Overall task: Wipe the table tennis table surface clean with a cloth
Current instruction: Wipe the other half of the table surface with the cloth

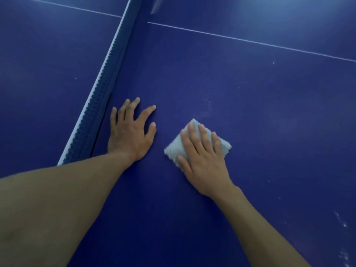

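The blue table tennis table (260, 97) fills the view. A folded pale grey cloth (174, 149) lies flat on it, right of centre. My right hand (204, 158) presses down on the cloth with straight, spread fingers and covers most of it. My left hand (131, 132) rests flat on the bare surface just left of the cloth, fingers spread, close to the net. Whitish dust specks (209, 103) show on the surface beyond the cloth.
The net (104, 97) with its white top band runs diagonally from the top centre down to the left, right beside my left hand. A white centre line (250, 41) crosses the far table. More pale smudges (341, 222) lie at the right edge.
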